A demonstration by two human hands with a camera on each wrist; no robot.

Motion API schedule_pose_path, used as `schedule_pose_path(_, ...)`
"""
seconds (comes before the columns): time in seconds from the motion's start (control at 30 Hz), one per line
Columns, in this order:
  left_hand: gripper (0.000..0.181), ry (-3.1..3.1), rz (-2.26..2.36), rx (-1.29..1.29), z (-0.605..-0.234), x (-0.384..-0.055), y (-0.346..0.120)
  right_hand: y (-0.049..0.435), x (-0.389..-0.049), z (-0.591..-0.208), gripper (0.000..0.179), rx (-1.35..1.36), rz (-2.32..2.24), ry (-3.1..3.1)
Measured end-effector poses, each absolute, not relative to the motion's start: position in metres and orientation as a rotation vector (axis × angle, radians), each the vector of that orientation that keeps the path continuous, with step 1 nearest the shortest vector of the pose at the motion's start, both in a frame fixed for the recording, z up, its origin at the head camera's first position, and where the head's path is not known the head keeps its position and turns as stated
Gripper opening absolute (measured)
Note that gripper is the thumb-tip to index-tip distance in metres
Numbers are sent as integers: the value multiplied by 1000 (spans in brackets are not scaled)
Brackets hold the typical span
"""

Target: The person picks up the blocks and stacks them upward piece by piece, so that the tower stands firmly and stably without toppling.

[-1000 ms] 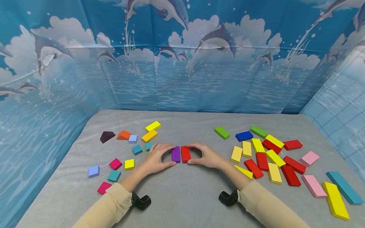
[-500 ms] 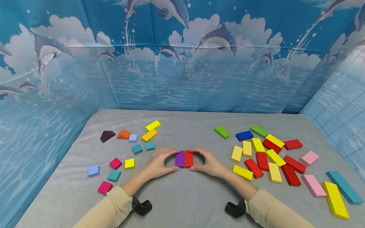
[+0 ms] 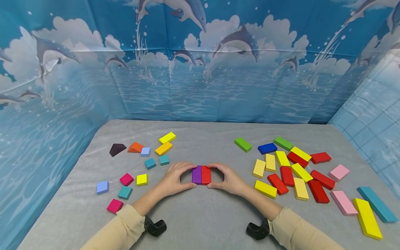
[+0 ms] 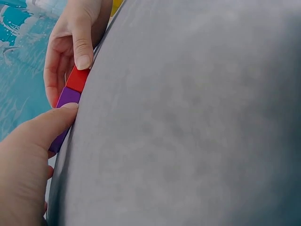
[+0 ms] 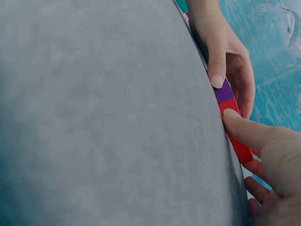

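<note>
In the middle of the table, a purple block (image 3: 196, 175) and a red block (image 3: 206, 175) lie side by side, their long sides together. My left hand (image 3: 177, 179) grips the purple block by its two ends, thumb at the near end and fingers at the far one. In the same way my right hand (image 3: 229, 179) holds the red block from the right. The left wrist view shows the left thumb pressed on the end of the purple block (image 4: 68, 96). From the right wrist, the right thumb lies against the red block (image 5: 236, 136).
Left of the hands are scattered small blocks, among them a yellow cube (image 3: 142, 179), teal ones (image 3: 125, 192) and a dark wedge (image 3: 117, 149). To the right lie many red, cream and yellow blocks (image 3: 266, 189), with a long teal plank (image 3: 377, 204) at the edge. A dolphin-print curtain (image 3: 199, 92) backs the table.
Both hands have drawn the blocks slightly nearer to me and to the right. The red block moved left against the purple one, and the narrow gap between them has gone.
</note>
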State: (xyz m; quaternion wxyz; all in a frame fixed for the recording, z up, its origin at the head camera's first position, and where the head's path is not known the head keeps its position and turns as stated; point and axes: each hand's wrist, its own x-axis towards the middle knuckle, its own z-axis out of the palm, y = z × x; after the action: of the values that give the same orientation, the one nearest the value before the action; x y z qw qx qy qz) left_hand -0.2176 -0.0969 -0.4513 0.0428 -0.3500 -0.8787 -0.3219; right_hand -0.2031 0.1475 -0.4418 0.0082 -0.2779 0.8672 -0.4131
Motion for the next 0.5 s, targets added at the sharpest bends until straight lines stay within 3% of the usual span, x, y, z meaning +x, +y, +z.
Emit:
schedule_pose_path(0.27, 66, -2719, -1015, -1061, -450, -218, -98, 150, -203, -437, 63, -894, -1289, 2661)
schedule_pose_path(0.5, 72, -2777, -1085, -1047, -434, -223, -84, 180, -204, -411, 66, -784, -1377, 2651)
